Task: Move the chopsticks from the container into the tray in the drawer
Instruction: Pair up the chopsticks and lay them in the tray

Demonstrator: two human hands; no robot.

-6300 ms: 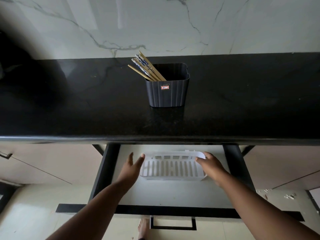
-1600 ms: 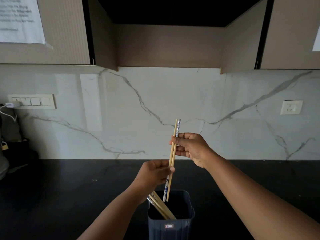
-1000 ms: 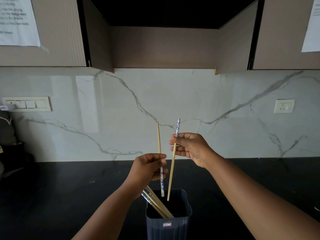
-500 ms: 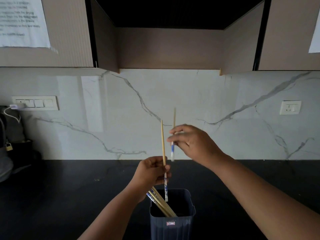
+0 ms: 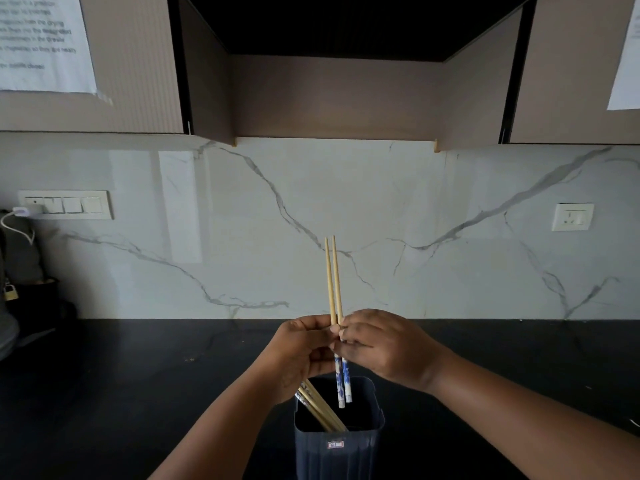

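Two wooden chopsticks (image 5: pixel 331 278) with blue-and-white patterned ends stand upright side by side above the dark ribbed container (image 5: pixel 337 448). Their patterned ends hang just inside the container's mouth. My left hand (image 5: pixel 301 355) grips them at mid-length, and my right hand (image 5: pixel 377 344) pinches them from the right at the same height. Several more chopsticks (image 5: pixel 320 410) lean against the container's left wall. The drawer and its tray are out of view.
The container stands on a black countertop (image 5: pixel 138 375) before a white marble backsplash. Upper cabinets (image 5: pixel 332 95) hang overhead. A switch panel (image 5: pixel 65 205) with a plugged charger is at left, a socket (image 5: pixel 572 217) at right. Dark objects sit at the far left.
The two chopsticks, held apart one in each hand, have been brought together side by side. My right hand came down to meet my left hand.
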